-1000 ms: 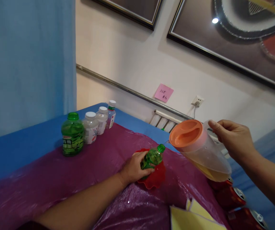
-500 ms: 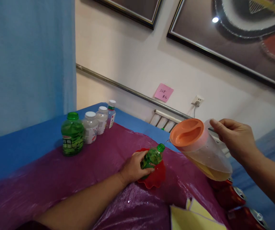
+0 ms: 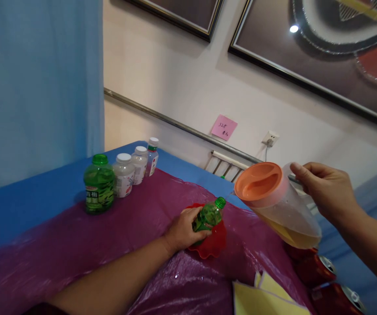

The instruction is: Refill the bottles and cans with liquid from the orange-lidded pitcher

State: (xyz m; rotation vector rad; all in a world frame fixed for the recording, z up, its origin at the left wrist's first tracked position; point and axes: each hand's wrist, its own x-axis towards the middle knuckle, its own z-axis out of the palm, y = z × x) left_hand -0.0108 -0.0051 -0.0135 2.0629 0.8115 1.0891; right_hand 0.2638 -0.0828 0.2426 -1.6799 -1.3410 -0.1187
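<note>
My left hand (image 3: 183, 229) is wrapped round a small green bottle (image 3: 210, 215), uncapped and tilted to the right over a red scalloped dish (image 3: 219, 240). My right hand (image 3: 329, 186) grips the handle of a translucent pitcher (image 3: 290, 218) with an orange lid (image 3: 258, 181). The pitcher leans to the left, yellowish liquid low inside it, and its lid is a little to the right of the bottle's mouth, not touching it. Whether liquid passes between them is too small to tell.
A large green bottle (image 3: 99, 186) and several white-capped bottles (image 3: 123, 177) stand at the left on the table, partly covered by purple plastic sheeting (image 3: 116, 236). Yellow cloths (image 3: 260, 299) lie at the front, with red cans (image 3: 334, 299) at the right. Behind are a rail (image 3: 175, 125) and wall.
The pitcher and my right hand have shifted slightly to the right. My left hand and the small green bottle stay practically where they were.
</note>
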